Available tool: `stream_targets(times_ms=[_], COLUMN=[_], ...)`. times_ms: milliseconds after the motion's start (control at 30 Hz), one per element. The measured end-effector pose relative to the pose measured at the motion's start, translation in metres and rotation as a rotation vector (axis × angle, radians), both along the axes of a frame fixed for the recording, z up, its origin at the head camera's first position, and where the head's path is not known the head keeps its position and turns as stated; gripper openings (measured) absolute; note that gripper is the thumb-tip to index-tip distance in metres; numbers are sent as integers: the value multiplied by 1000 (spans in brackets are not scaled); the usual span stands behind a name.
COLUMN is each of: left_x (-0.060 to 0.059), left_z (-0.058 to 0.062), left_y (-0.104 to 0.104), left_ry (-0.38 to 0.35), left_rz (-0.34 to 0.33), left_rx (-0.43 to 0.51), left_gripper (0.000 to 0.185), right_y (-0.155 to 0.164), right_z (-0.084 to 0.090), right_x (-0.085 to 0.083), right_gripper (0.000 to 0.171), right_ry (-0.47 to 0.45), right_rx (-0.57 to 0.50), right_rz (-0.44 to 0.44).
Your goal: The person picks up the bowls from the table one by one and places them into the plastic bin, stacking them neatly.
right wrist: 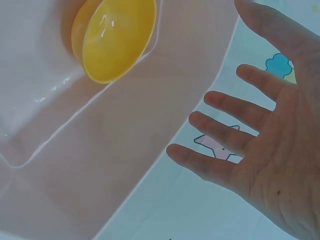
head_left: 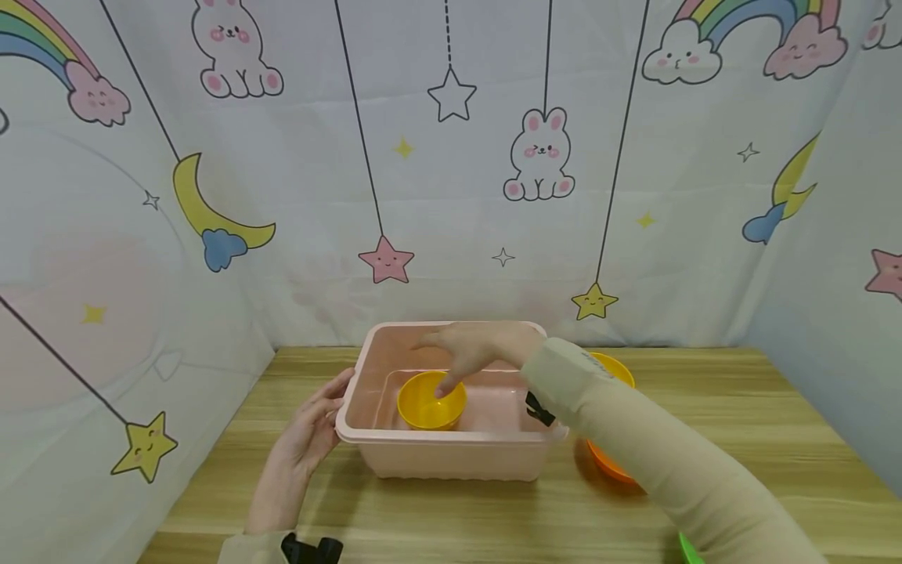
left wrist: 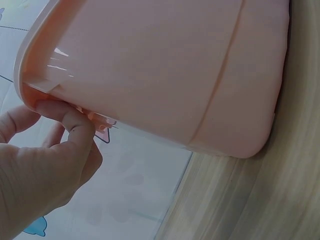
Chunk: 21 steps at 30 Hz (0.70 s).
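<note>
Spreading wide and holding nothing, the fingers [right wrist: 220,132] of the right hand [head_left: 474,350] are seen in the right half of the right wrist frame, released above the tub's interior. Below them, near the centre of the head frame, a yellow bowl [head_left: 431,402] is seen standing upright on the floor of the pink tub [head_left: 451,458] — whether the fingertips touch its rim cannot be told. At the left of the tub, the rim is pinched by the left hand [head_left: 313,427]: in the left wrist frame, lower left, the thumb [left wrist: 70,120] is pressed under the lip. The tub is set on a wooden table [head_left: 761,439] in the lower half of the head frame. Just right of the tub, an orange bowl [head_left: 611,468] is partly hidden by the right sleeve [head_left: 669,462]; a green edge [head_left: 687,550] is glimpsed at the bottom right. A cartoon curtain [head_left: 451,196] fills the upper frame.
</note>
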<state>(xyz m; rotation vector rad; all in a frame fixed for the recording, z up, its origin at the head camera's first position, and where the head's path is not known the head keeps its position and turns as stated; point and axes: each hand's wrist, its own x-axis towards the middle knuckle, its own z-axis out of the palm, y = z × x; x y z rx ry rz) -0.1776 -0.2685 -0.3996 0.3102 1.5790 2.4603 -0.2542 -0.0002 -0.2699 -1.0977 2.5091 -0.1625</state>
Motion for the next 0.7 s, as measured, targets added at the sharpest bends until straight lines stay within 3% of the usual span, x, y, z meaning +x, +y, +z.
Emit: stream_targets(times_ms=[700], left_x=[0], left_z=[0], left_y=[0], left_ry=[-1], left_rz=[-5], left_rx=[-8], left_gripper=[51], right_y=[27], right_z=[9], right_x=[20], right_gripper=[74], right_ry=[122], right_rx=[12], right_rz=[71])
